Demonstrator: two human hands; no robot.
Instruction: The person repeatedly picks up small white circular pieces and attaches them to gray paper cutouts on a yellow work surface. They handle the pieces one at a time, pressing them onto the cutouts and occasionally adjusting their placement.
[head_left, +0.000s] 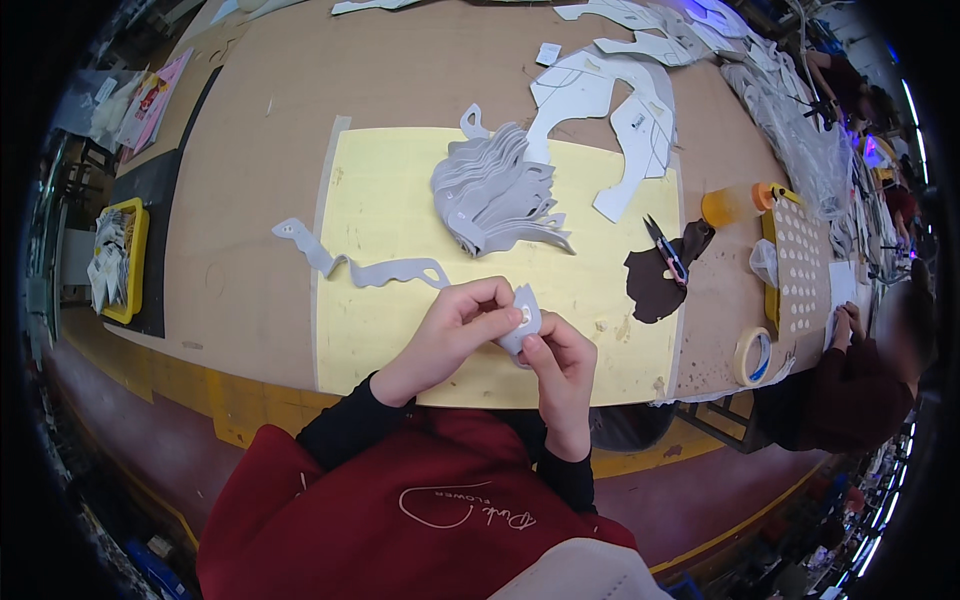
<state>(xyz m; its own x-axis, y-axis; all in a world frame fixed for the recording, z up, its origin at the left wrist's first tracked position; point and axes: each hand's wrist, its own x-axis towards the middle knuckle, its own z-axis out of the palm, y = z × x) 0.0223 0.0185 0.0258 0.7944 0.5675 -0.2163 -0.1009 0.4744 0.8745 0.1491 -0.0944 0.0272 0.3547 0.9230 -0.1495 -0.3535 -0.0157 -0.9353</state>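
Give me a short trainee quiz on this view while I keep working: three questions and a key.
1. True or false: the snips lie partly on the dark brown piece.
2. What do the left hand and right hand hold together? A) a bottle B) a grey piece C) a paper sheet
3. On which side of the yellow sheet is the tape roll, left or right?

Key: 1 true; 2 B; 3 right.

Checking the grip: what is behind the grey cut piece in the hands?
The yellow sheet shows beyond the grey cut piece. The left hand and right hand each have a thumb on its front; anything directly behind it, fingertips included, is covered.
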